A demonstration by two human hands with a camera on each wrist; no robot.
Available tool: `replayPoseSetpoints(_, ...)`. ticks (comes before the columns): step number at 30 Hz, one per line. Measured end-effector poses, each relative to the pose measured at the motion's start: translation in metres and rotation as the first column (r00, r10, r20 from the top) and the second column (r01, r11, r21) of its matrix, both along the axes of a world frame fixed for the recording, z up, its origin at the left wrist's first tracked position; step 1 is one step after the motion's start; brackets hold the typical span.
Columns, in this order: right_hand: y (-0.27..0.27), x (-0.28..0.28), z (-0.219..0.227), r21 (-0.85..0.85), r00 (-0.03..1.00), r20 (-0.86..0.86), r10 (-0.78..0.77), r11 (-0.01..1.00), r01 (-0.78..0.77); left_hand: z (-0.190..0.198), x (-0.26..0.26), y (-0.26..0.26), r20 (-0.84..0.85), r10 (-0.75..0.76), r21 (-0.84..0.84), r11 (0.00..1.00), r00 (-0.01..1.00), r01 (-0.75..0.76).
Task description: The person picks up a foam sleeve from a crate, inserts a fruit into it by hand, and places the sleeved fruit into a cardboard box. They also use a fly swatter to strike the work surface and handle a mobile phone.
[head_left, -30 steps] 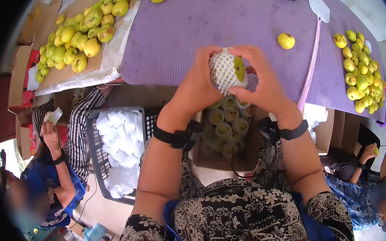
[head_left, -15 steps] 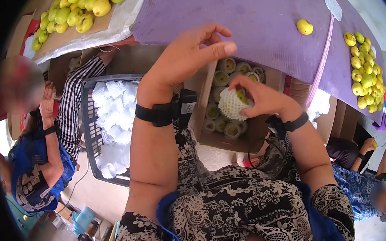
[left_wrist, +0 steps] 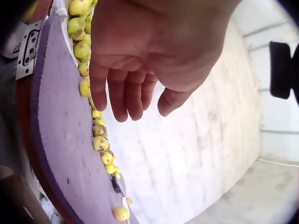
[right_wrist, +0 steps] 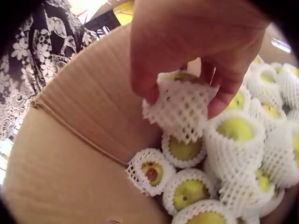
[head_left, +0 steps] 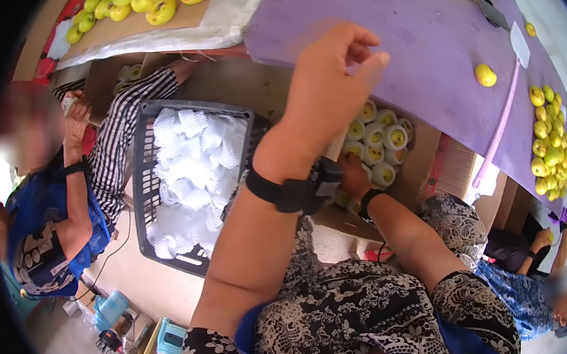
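Note:
My right hand [right_wrist: 196, 51] reaches down into a cardboard box [right_wrist: 88, 98], thumb and fingers gripping a yellow-green apple in a white foam net [right_wrist: 180, 109]. In the right wrist view it overlaps other netted apples, close to the box wall. Several netted apples [right_wrist: 236, 135] fill the box beside it, their tops showing through the net openings. My left hand [head_left: 338, 71] is raised near the edge of the purple-covered table [head_left: 416, 71]. Its fingers bend loosely and hold nothing, as the left wrist view also shows.
A black plastic crate [head_left: 144, 216] of white foam nets [head_left: 191, 165] stands to the left. Loose apples [head_left: 161, 9] lie at the table's far left, with another pile [head_left: 550, 147] at the right. A fly swatter [head_left: 510, 103] lies on the table. People sit on both sides.
Both hands held the netted apple above the table edge; the left let go and moved away. The right carried the apple down into the box. The head view has shifted.

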State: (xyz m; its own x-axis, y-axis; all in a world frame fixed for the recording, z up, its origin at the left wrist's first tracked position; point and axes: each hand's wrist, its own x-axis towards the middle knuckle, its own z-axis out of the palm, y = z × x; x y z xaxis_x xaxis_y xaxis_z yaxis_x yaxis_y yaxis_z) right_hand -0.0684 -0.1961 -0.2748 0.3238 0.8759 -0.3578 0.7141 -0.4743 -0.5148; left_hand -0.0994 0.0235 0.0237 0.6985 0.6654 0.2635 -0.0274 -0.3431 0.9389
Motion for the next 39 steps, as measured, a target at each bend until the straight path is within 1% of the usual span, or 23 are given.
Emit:
replayPoseSetpoints(2,-0.012,0.007,-0.055,0.051,0.995,0.072,0.068,0.996,-0.072,0.007,-0.003,-0.004,0.000,0.014,-0.062,0.998,1.000,-0.014)
replayPoseSetpoints(3,-0.023,0.016,-0.106,0.181,0.935,-0.352,-0.052,0.976,0.122,0.010,-0.002,-0.005,-0.013,0.035,-0.040,0.999,0.999,-0.036)
replayPoseSetpoints(4,-0.024,0.017,-0.132,0.202,0.685,-0.723,-0.093,0.919,0.338,0.010,0.000,-0.007,0.054,0.040,-0.051,0.998,0.998,-0.037)
replayPoseSetpoints(5,-0.015,0.018,-0.108,0.176,0.919,-0.393,-0.017,0.980,0.093,0.010,0.002,-0.008,0.124,0.044,-0.061,0.997,0.991,-0.036)
replayPoseSetpoints(6,-0.009,0.023,-0.072,0.061,0.992,-0.005,0.125,0.990,-0.124,0.010,0.003,-0.009,0.119,0.061,-0.042,0.998,0.991,-0.057)
replayPoseSetpoints(9,0.002,0.032,0.015,-0.001,0.991,-0.082,0.109,0.994,-0.109,0.005,0.005,-0.010,0.135,-0.014,-0.035,0.999,0.991,0.019)
replayPoseSetpoints(10,-0.007,0.042,0.009,0.008,0.989,-0.081,0.123,0.992,-0.123,0.005,0.005,-0.009,0.142,-0.038,-0.025,0.999,0.989,0.042)
replayPoseSetpoints(12,-0.020,0.060,0.003,0.103,0.926,-0.364,0.101,0.992,-0.068,0.005,-0.006,-0.005,0.155,-0.059,-0.006,0.998,0.986,0.061)
replayPoseSetpoints(13,-0.017,0.060,0.032,0.111,0.928,-0.356,0.108,0.991,-0.072,0.006,-0.011,-0.001,0.140,-0.085,-0.052,0.994,0.987,0.093)
replayPoseSetpoints(15,-0.008,0.061,0.152,-0.271,0.957,-0.287,-0.048,0.962,-0.033,0.005,-0.020,0.011,0.141,-0.119,-0.090,0.987,0.983,0.133)
replayPoseSetpoints(19,-0.047,0.074,0.239,-0.145,0.934,-0.296,-0.202,0.976,0.165,0.012,-0.070,0.055,-0.058,-0.059,-0.283,0.958,0.997,0.040)
replayPoseSetpoints(21,-0.062,0.082,0.274,-0.081,0.917,-0.340,-0.208,0.978,0.192,0.008,-0.105,0.071,-0.120,0.053,0.018,0.999,0.991,-0.051)
replayPoseSetpoints(23,-0.082,0.088,0.288,-0.034,0.911,-0.350,-0.220,0.974,0.223,-0.014,-0.145,0.091,-0.257,0.140,0.280,0.958,0.956,-0.065)
replayPoseSetpoints(25,-0.093,0.088,0.293,0.021,0.907,-0.357,-0.223,0.969,0.247,-0.067,-0.181,0.117,-0.446,0.131,0.112,0.990,0.885,-0.090)
replayPoseSetpoints(27,-0.102,0.085,0.292,0.024,0.912,-0.349,-0.215,0.971,0.238,-0.153,-0.220,0.125,-0.487,0.061,0.040,0.998,0.871,-0.048)
replayPoseSetpoints(28,-0.093,0.069,0.313,-0.044,0.911,-0.333,-0.243,0.969,0.243,-0.169,-0.231,0.110,-0.661,-0.018,-0.151,0.983,0.750,-0.109)
replayPoseSetpoints(29,-0.092,0.063,0.313,-0.022,0.916,-0.321,-0.242,0.968,0.248,-0.218,-0.246,0.105,-0.746,-0.021,-0.023,1.000,0.665,0.007)
replayPoseSetpoints(30,-0.094,0.060,0.308,-0.016,0.917,-0.356,-0.179,0.982,0.186,-0.219,-0.246,0.088,-0.852,-0.081,-0.087,0.996,0.517,0.011)
replayPoseSetpoints(32,-0.091,0.056,0.301,-0.019,0.904,-0.413,-0.110,0.994,0.112,-0.272,-0.251,0.070,-0.913,-0.029,-0.006,0.998,0.407,0.057)
replayPoseSetpoints(33,-0.087,0.054,0.302,-0.040,0.890,-0.444,-0.106,0.994,0.099,-0.324,-0.259,0.076,-0.919,-0.040,-0.003,0.995,0.391,0.096)
replayPoseSetpoints(35,-0.079,0.049,0.313,-0.019,0.901,-0.424,-0.092,0.996,0.093,-0.307,-0.253,0.054,-0.940,0.049,0.022,0.996,0.338,-0.083)
replayPoseSetpoints(37,-0.071,0.050,0.318,-0.010,0.899,-0.434,-0.063,0.998,0.066,-0.324,-0.258,0.056,-0.894,0.166,0.086,0.975,0.415,-0.206)
replayPoseSetpoints(39,-0.061,0.059,0.321,0.074,0.908,-0.417,0.043,0.997,-0.013,-0.300,-0.259,0.053,-0.834,0.352,0.229,0.921,0.425,-0.314)
